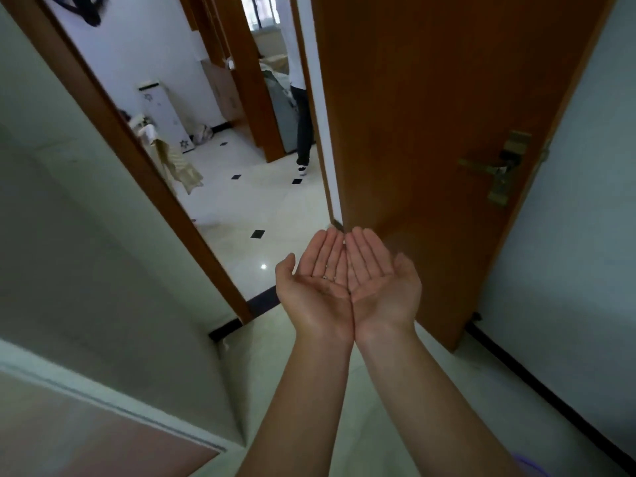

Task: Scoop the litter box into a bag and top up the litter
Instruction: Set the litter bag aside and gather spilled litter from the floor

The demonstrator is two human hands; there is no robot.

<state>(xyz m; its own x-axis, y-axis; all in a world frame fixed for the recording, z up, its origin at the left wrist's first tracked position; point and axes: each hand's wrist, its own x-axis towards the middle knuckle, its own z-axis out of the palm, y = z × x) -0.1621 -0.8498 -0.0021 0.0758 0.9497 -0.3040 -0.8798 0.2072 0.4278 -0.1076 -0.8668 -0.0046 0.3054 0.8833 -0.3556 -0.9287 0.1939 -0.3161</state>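
My left hand and my right hand are held out in front of me, palms up, side by side with their inner edges touching. Both are open and hold nothing apart from a few tiny specks on the left palm. No litter box, scoop, bag or litter shows in the head view.
An open brown door with a brass handle stands right of the hands. The doorway leads to a white tiled floor. A person's legs stand beyond it. A white cabinet, cardboard boxes and a wall lie left.
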